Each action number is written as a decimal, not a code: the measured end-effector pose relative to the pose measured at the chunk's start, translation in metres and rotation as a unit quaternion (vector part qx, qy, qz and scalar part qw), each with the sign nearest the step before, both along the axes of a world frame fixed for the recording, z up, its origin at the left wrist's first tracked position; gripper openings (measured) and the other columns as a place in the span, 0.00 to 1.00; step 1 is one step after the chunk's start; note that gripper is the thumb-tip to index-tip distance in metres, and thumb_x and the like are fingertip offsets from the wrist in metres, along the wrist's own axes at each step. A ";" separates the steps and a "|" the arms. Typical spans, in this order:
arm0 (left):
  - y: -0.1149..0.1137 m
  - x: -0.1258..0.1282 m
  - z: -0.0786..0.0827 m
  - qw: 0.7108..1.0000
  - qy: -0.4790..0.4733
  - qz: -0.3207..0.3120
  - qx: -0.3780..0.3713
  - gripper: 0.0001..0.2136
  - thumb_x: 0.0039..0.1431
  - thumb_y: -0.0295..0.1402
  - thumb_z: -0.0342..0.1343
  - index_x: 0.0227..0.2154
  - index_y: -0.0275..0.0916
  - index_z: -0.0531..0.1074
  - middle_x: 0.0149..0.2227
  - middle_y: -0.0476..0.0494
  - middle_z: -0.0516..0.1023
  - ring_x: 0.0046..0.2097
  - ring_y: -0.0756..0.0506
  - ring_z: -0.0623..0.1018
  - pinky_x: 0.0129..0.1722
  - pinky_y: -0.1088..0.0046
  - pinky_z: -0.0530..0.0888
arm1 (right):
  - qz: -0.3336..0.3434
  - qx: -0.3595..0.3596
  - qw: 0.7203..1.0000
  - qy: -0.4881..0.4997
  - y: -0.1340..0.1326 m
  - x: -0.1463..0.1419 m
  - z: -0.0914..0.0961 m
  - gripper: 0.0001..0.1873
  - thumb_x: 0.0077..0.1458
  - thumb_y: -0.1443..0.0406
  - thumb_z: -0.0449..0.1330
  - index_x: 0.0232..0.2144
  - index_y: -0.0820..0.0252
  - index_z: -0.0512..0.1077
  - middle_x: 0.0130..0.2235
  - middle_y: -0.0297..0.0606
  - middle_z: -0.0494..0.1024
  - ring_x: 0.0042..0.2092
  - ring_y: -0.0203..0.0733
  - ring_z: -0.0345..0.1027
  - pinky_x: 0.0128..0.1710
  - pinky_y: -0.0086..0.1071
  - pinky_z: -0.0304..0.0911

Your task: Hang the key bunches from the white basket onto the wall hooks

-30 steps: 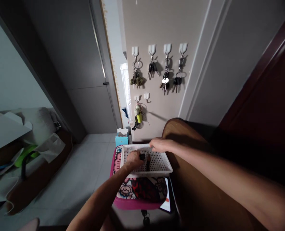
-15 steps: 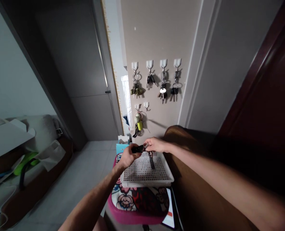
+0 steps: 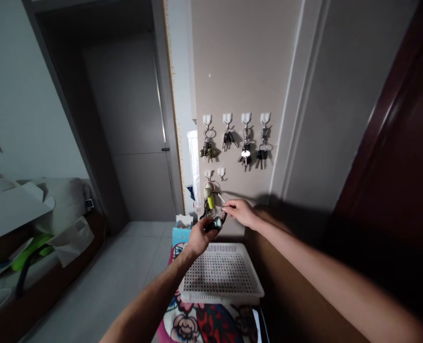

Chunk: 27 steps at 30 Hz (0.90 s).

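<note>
My left hand point(image 3: 199, 237) is closed around a dark, shiny key fob point(image 3: 216, 223) in front of the wall, just above the white basket point(image 3: 221, 301). My right hand point(image 3: 242, 213) pinches the ring end of the same fob, where a short dark strap shows. Left of the hands, a bunch of keys point(image 3: 210, 200) with a yellow-green tag hangs from a lower hook. Beside it is another white hook point(image 3: 221, 173) with its metal curve showing. The fob's exact shape is partly hidden by my fingers.
Above, several key bunches point(image 3: 246, 155) hang from a row of white hooks. The basket rests on a floral cushion point(image 3: 186, 326). A light blue box point(image 3: 181, 235) stands behind it on the left, and a brown rounded surface point(image 3: 268, 267) lies on the right.
Both hands have risen from over the basket toward the lower hooks, carrying the fob. The strap that hung over the basket is now up near my right fingers. The view has tilted up.
</note>
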<state>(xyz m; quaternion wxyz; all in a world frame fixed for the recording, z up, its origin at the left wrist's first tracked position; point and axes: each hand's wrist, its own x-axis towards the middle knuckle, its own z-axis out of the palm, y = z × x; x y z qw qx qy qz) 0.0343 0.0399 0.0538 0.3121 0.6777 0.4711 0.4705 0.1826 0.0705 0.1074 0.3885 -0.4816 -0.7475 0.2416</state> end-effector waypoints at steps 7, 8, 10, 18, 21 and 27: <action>0.011 0.028 0.038 0.999 -0.010 -0.039 0.031 0.15 0.40 0.23 0.47 0.36 0.34 0.61 0.34 0.43 0.67 0.31 0.53 0.68 0.31 0.78 0.66 | 0.022 -0.048 0.980 0.194 0.005 0.012 0.049 0.09 0.37 0.62 0.53 0.21 0.64 0.64 0.16 0.30 0.64 0.17 0.27 0.53 0.16 0.22 0.50; 0.011 0.031 0.041 0.998 -0.008 -0.041 0.036 0.15 0.40 0.24 0.47 0.36 0.34 0.61 0.34 0.43 0.67 0.32 0.53 0.68 0.30 0.78 0.66 | 0.018 -0.044 0.978 0.203 0.006 0.016 0.056 0.09 0.36 0.62 0.53 0.21 0.64 0.64 0.16 0.30 0.64 0.17 0.26 0.54 0.16 0.22 0.50; 0.011 0.035 0.045 0.998 -0.001 -0.041 0.041 0.15 0.40 0.24 0.47 0.36 0.35 0.61 0.34 0.43 0.67 0.32 0.52 0.68 0.30 0.78 0.66 | 0.003 -0.031 0.980 0.197 0.010 0.023 0.066 0.09 0.36 0.62 0.54 0.21 0.64 0.64 0.16 0.31 0.64 0.18 0.27 0.55 0.16 0.22 0.50; 0.013 0.034 0.037 0.999 0.042 -0.024 0.013 0.16 0.40 0.25 0.47 0.37 0.34 0.61 0.35 0.43 0.66 0.32 0.52 0.68 0.31 0.77 0.66 | -0.085 0.028 0.995 0.043 0.053 0.019 0.054 0.14 0.34 0.59 0.54 0.22 0.64 0.68 0.16 0.31 0.66 0.19 0.29 0.56 0.18 0.22 0.51; 0.012 0.027 0.034 0.998 0.057 -0.013 -0.003 0.16 0.39 0.25 0.47 0.36 0.34 0.61 0.35 0.43 0.66 0.32 0.52 0.68 0.31 0.77 0.66 | -0.129 0.055 0.990 0.016 0.062 0.009 0.054 0.14 0.36 0.58 0.52 0.23 0.63 0.69 0.17 0.32 0.68 0.20 0.30 0.57 0.18 0.23 0.52; 0.014 0.014 0.025 0.997 0.068 0.002 -0.024 0.16 0.39 0.24 0.46 0.36 0.33 0.61 0.35 0.42 0.67 0.31 0.52 0.68 0.32 0.78 0.65 | -0.209 0.054 0.976 -0.035 0.071 -0.007 0.054 0.11 0.36 0.60 0.53 0.20 0.61 0.70 0.19 0.34 0.70 0.21 0.33 0.61 0.19 0.23 0.52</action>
